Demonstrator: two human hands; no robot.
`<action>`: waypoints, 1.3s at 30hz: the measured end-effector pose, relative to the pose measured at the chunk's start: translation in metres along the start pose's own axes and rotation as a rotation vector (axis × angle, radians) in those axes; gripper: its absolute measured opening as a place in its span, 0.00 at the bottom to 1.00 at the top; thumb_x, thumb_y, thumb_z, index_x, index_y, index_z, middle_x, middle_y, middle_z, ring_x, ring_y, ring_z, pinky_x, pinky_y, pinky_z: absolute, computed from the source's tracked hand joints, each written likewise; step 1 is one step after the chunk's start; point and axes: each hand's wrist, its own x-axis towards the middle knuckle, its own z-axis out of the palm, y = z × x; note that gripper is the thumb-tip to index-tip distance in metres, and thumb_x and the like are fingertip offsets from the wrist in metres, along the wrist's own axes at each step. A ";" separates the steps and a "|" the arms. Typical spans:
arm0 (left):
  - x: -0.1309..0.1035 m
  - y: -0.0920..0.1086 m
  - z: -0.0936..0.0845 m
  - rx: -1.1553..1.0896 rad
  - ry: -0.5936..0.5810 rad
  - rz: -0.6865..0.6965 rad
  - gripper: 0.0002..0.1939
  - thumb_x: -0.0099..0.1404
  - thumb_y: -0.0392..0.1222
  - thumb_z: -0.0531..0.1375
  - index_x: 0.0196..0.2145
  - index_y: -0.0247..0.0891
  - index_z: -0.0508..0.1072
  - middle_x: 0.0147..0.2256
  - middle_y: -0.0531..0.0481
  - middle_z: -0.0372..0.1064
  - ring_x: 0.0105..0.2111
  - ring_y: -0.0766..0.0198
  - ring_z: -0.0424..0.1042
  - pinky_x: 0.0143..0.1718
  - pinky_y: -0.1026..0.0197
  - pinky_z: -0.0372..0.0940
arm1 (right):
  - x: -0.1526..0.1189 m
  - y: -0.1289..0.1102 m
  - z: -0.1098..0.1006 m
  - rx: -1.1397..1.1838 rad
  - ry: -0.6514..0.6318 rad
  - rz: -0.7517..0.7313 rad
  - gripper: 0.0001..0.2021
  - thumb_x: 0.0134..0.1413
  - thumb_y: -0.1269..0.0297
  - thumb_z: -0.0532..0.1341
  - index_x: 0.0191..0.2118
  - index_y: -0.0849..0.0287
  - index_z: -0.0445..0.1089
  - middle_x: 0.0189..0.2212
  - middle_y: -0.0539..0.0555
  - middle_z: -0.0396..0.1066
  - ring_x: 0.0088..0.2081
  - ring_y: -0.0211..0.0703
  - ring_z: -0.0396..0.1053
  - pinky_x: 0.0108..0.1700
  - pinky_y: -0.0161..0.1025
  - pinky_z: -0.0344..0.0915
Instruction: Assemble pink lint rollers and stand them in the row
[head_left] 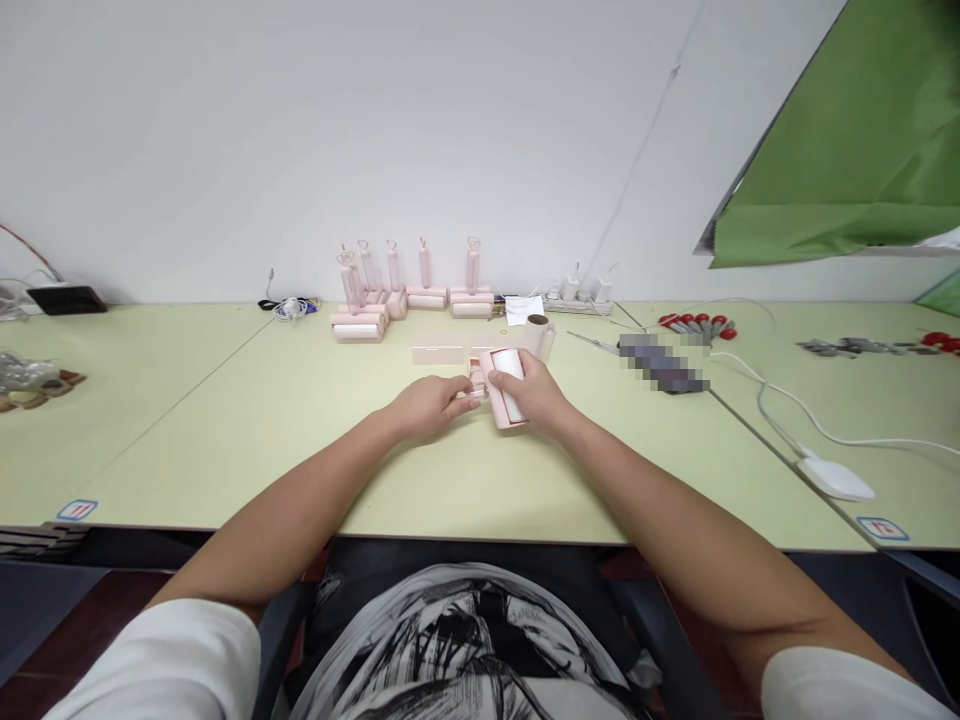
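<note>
In front of me, my right hand (537,390) is closed round a pink lint roller head (496,405) with a white roll (509,385) in it, tilted above the table. My left hand (436,405) pinches a small clear and pink part (476,378) at the roller head's left side; its exact shape is too small to tell. Just behind the hands, a flat pale pink piece (438,355) lies on the table. A pinkish roll with a brown core (537,335) stands behind my right hand.
Several pink lint rollers with upright handles (358,325) stand near the wall. A white paper (524,310) and a power strip (585,306) are to their right. Further right lie a blurred dark object (660,364), red-tipped items (697,325), a white charger (836,478) and cables.
</note>
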 end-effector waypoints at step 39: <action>-0.005 -0.017 -0.015 -0.014 0.072 0.009 0.27 0.69 0.62 0.48 0.48 0.39 0.73 0.31 0.50 0.74 0.31 0.60 0.70 0.32 0.61 0.59 | 0.005 -0.001 -0.010 0.194 -0.014 -0.079 0.16 0.44 0.54 0.65 0.38 0.56 0.67 0.16 0.41 0.58 0.18 0.36 0.58 0.21 0.36 0.60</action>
